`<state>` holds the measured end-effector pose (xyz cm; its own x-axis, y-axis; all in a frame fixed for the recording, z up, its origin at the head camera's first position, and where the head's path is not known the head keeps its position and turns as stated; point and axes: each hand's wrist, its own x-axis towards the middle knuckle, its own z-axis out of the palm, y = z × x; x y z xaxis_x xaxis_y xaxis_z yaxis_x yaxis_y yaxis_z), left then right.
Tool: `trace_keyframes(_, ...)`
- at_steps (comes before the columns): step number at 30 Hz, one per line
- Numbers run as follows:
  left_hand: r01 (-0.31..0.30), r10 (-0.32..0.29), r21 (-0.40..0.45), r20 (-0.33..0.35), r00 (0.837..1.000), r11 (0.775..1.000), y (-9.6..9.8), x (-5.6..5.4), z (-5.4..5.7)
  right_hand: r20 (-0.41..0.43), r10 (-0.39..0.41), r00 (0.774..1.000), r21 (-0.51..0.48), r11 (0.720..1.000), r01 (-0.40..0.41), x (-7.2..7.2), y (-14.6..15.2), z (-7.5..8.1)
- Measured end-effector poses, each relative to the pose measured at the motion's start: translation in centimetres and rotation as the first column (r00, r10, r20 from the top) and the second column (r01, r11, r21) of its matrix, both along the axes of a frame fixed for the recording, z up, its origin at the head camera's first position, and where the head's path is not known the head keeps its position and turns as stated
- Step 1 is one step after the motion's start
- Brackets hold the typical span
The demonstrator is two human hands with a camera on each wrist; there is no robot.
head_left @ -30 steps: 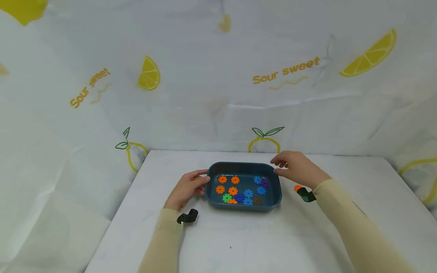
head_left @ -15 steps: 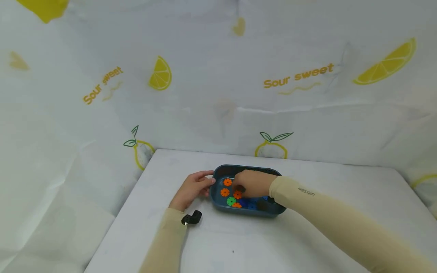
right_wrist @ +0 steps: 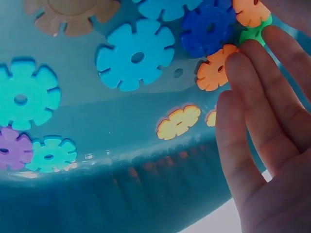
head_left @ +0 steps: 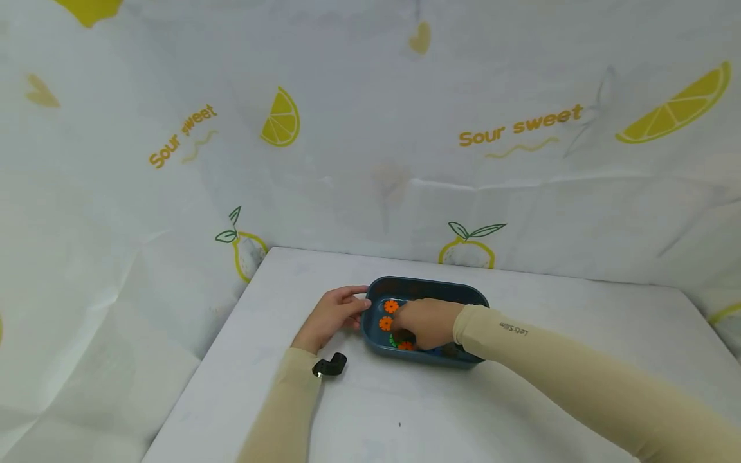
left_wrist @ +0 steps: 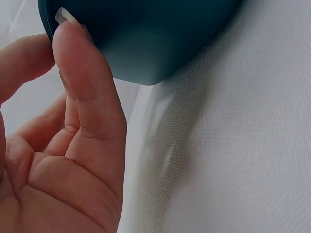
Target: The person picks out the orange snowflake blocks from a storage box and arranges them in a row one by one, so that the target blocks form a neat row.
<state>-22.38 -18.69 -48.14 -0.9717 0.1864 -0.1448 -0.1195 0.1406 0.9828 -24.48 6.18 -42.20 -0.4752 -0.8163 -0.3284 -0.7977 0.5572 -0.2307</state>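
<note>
A dark teal rectangular tray (head_left: 428,361) with rounded corners stands on the table, flat flower-shaped plastic discs lying in it. My left hand (head_left: 331,316) pinches its left wall; in the left wrist view the thumb (left_wrist: 80,63) lies over the inner side, the index finger behind. My right hand (head_left: 429,323) reaches down into the tray. In the right wrist view its fingers (right_wrist: 255,92) are loosely extended over an orange disc (right_wrist: 212,72) and beside a green disc (right_wrist: 253,35), thumb and index apart. Part of the discs is hidden under this hand in the head view.
Orange discs (head_left: 386,323) lie at the tray's left end. A light blue disc (right_wrist: 136,56), a dark blue disc (right_wrist: 209,29), a purple disc (right_wrist: 12,150) and a brown disc (right_wrist: 73,12) lie elsewhere inside. White table (head_left: 370,411); lemon-printed sheet (head_left: 359,161) behind.
My right hand has moved from the tray's right rim leftward and down into it, then slightly nearer the front left among the discs. The left hand keeps its hold on the rim.
</note>
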Motion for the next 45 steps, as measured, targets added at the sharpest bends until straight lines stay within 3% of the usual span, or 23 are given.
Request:
trace_keyframes(9,0.004,-0.004,-0.010,0.001,1.000,1.000,0.2,0.1,0.3,-0.088,0.054,0.995,-0.006,0.998,-0.055,0.3,-0.1,-0.4)
trace_keyframes(22,-0.006,0.006,-0.014,0.010,1.000,1.000,0.0,-0.2,0.0,-0.139,0.099,0.985,0.030,0.995,-0.096,0.1,-0.6,-0.5)
trace_keyframes(27,0.005,-0.005,-0.006,0.017,1.000,1.000,0.1,-0.2,-0.1,-0.128,0.061,0.990,0.009,0.998,-0.060,-0.1,-0.5,-0.5)
trace_keyframes(33,0.004,-0.004,-0.005,0.022,1.000,1.000,0.1,-0.3,-0.2,-0.107,0.006,0.994,-0.036,0.999,-0.010,-0.6,-0.2,0.6)
trace_keyframes(45,-0.011,0.012,-0.029,0.017,1.000,1.000,0.3,0.2,-0.2,0.066,-0.128,0.990,-0.224,0.965,0.139,-1.0,3.0,2.3)
